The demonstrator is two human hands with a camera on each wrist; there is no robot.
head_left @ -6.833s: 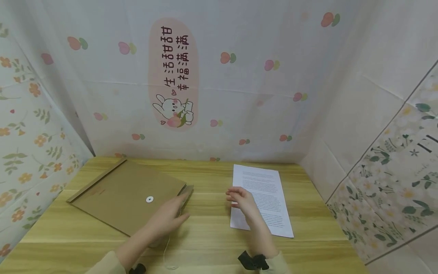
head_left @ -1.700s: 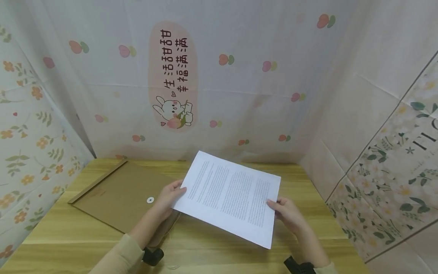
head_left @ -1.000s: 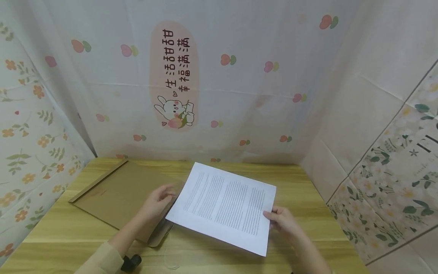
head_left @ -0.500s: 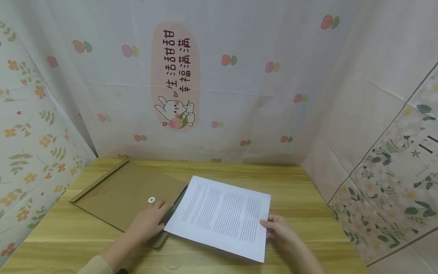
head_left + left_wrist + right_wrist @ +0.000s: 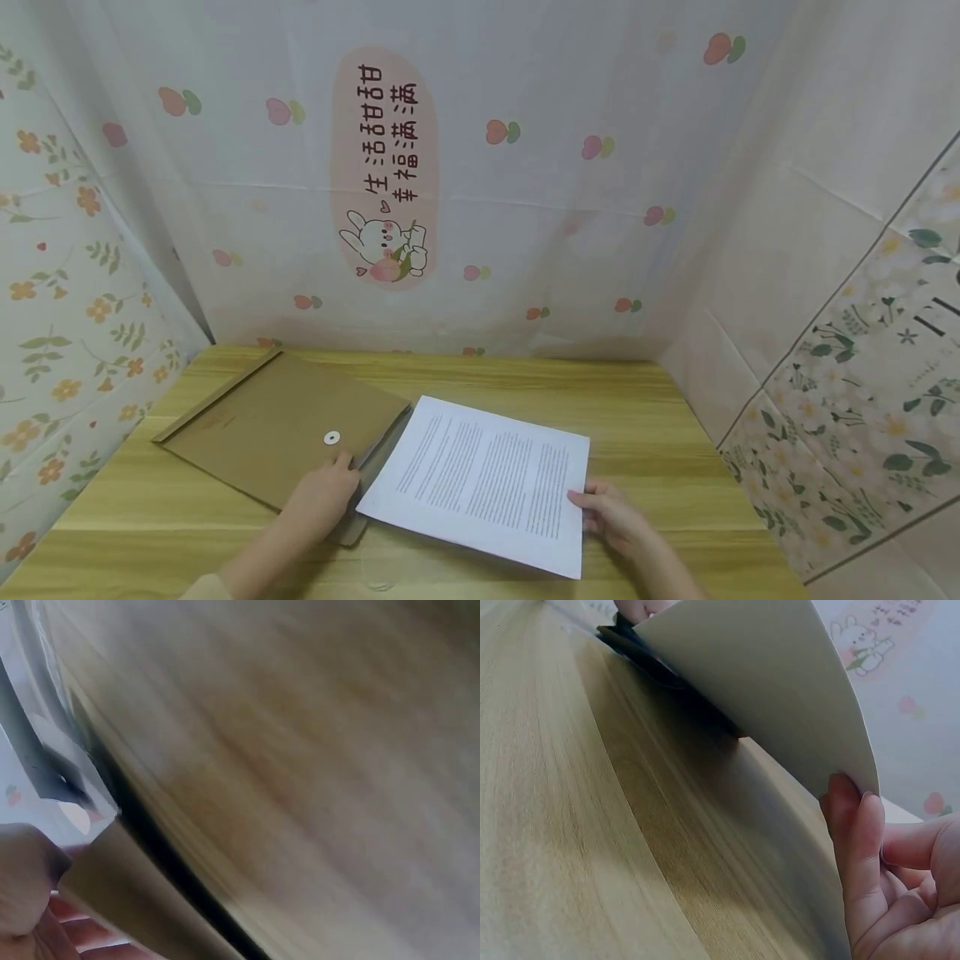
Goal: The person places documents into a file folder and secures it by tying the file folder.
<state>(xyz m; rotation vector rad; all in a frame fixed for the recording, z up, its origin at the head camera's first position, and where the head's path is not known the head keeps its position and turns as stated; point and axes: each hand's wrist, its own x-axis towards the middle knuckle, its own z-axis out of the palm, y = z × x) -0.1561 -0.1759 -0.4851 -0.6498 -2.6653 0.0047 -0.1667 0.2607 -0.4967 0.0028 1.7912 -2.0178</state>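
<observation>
Now pinching the printed paper point(image 5: 476, 487) by its right edge with the right hand point(image 5: 611, 517), with the thumb laid on the printed face and the fingers pressed to the plain underside. Seen from the right wrist, bent in a gentle curve to the left of those fingers and raised off the wooden table point(image 5: 637, 408) beneath them. Meanwhile gripping the brown envelope point(image 5: 262, 425) at its open edge with the left hand point(image 5: 322, 492), with fingers curled and, in the left wrist view, with a strip of brown board caught between thumb and fingers.

Stretching leftward from the right fingers, tilted and printed side up, as for the paper, and covering part of the flap point(image 5: 351, 532) just to the right of the left fingers. Impossible to tell from here the exact meeting of paper and envelope mouth.

As for the envelope, lying on the table, mostly beyond and to the left of the left fingers, and bearing a round white button point(image 5: 332, 437) just past those fingertips. Also showing a pale string point(image 5: 378, 586) nearer than the left fingers and to their right, too faint to follow far. Well beyond the fingers of both hands, backed by a white curtain point(image 5: 540, 250) with a rabbit print point(image 5: 386, 246), and flanked on the left by a flowered cloth point(image 5: 67, 333)
</observation>
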